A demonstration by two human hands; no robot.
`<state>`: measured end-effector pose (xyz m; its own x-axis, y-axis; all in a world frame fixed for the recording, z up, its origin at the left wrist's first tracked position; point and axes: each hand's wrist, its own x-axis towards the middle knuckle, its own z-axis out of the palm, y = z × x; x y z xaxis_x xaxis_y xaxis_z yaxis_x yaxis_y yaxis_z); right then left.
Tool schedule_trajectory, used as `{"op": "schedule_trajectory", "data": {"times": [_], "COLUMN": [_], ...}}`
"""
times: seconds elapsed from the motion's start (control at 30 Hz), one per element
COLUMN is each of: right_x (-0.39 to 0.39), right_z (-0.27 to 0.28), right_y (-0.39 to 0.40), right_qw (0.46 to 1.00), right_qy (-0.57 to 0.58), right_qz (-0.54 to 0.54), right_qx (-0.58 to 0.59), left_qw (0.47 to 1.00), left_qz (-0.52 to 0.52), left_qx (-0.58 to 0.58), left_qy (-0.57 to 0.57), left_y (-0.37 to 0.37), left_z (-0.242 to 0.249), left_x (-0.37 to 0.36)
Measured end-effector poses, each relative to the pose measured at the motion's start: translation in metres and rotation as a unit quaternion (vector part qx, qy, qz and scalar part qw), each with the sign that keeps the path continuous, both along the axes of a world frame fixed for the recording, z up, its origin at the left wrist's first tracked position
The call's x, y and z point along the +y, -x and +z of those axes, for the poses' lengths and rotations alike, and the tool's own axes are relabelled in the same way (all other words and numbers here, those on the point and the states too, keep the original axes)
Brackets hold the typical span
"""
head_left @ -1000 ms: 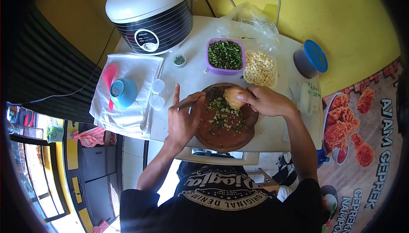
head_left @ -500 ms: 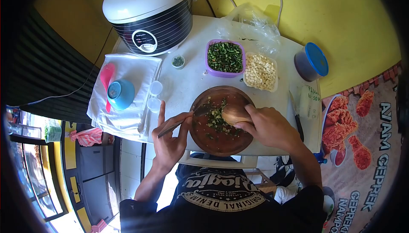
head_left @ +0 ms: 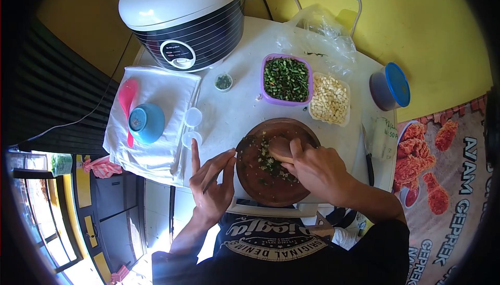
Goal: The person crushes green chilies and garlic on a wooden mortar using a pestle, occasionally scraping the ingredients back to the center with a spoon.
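Note:
A round brown mortar [head_left: 250, 170] stands at the table's front edge, with crushed green and pale bits [head_left: 271, 166] in its middle. My right hand [head_left: 322, 170] is wrapped round a wooden pestle [head_left: 280, 149], whose rounded end rests among these bits. At the mortar's left rim, my left hand [head_left: 212, 188] pinches the handle of a metal spoon [head_left: 210, 183] between thumb and fingers, the index finger pointing up. The spoon's dark bowl [head_left: 247, 142] lies over the mortar's left inner side and is hard to make out.
Behind the mortar stand a lilac tub [head_left: 263, 93] of chopped greens and a clear tub [head_left: 346, 121] of pale chopped pieces. A knife [head_left: 369, 168] lies right, near a blue-lidded container [head_left: 398, 84]. Left are a blue bowl [head_left: 148, 123], pink spoon [head_left: 127, 95] and rice cooker [head_left: 190, 40].
The whole view has shifted, so the table's things sit lower and farther right. The spoon's handle stands steeper in my left hand. The pestle's visible end is tilted differently within the mortar.

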<state>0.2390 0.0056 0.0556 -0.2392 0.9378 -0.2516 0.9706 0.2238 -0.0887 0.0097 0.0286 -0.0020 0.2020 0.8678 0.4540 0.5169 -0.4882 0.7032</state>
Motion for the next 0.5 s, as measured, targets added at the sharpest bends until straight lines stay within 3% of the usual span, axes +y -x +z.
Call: {"op": "schedule_trajectory", "data": {"times": [0.07, 0.17, 0.37, 0.47, 0.5], "right_x": [0.007, 0.006, 0.011, 0.018, 0.024], "right_z": [0.0, -0.006, 0.001, -0.006, -0.007], "right_y": [-0.002, -0.002, -0.007, -0.035, -0.046], "right_qw": [0.999, 0.999, 0.998, 0.993, 0.982], "right_qy": [0.034, -0.018, 0.037, 0.052, 0.117], "right_qz": [0.009, 0.009, 0.003, 0.0, -0.011], "right_qx": [0.008, 0.037, 0.045, 0.102, 0.151], "left_qw": [1.0, 0.999, 0.998, 0.998, 0.998], "left_qz": [0.002, -0.005, -0.008, -0.002, -0.018], "left_qx": [0.015, 0.025, 0.03, 0.042, 0.031], "left_qy": [-0.015, -0.03, -0.05, -0.049, -0.051], "left_y": [0.0, -0.006, -0.017, -0.021, -0.024], "left_z": [-0.002, -0.001, -0.002, -0.007, -0.008], "left_x": [0.001, 0.006, 0.009, 0.008, 0.008]}}
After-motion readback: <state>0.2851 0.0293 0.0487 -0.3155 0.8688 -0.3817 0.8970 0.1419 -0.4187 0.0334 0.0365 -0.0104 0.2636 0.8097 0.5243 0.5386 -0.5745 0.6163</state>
